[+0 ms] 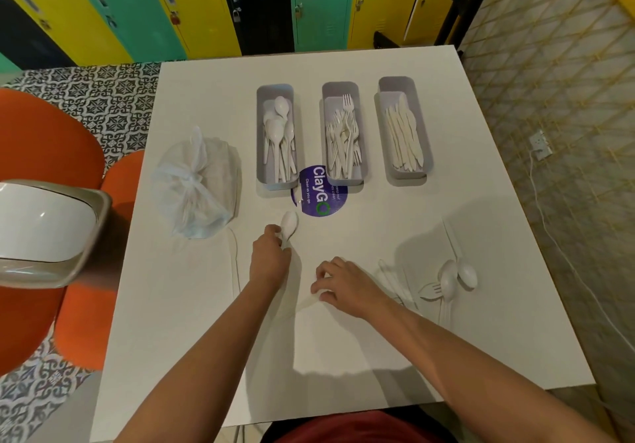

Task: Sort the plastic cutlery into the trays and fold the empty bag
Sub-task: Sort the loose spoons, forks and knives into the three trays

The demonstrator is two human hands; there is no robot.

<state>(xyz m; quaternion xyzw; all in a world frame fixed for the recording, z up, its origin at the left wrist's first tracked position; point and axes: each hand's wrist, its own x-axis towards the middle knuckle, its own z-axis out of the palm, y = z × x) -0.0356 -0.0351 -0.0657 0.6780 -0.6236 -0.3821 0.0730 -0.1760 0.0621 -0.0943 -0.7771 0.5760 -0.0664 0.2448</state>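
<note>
Nearest, on the white table (343, 356): right hand (347, 286), grip pinched on a pale flat piece of plastic cutlery (309, 300) lying on the surface; I could not tell what kind it was; left hand (269, 257), grip closed on the handle of a white spoon (288, 224), bowl pointing away from me, just short of the purple round sticker (323, 190).

To the right of the right hand: loose cutlery pile (450, 281), two spoons and a fork among it, resting on a clear, flattened bag (426, 243).

Left, mid-table: a second bag (194, 185), knotted at the top, bulging, contents blurred to me.

Farther on, three grey trays in a row, well apart from both hands: left tray (261, 140) holding spoons; middle tray (325, 133) holding forks; right tray (424, 140) holding knives.

Off the table: white-lidded bin (44, 233) and orange seats (41, 140) at left; coloured lockers (206, 6) beyond the far edge.
</note>
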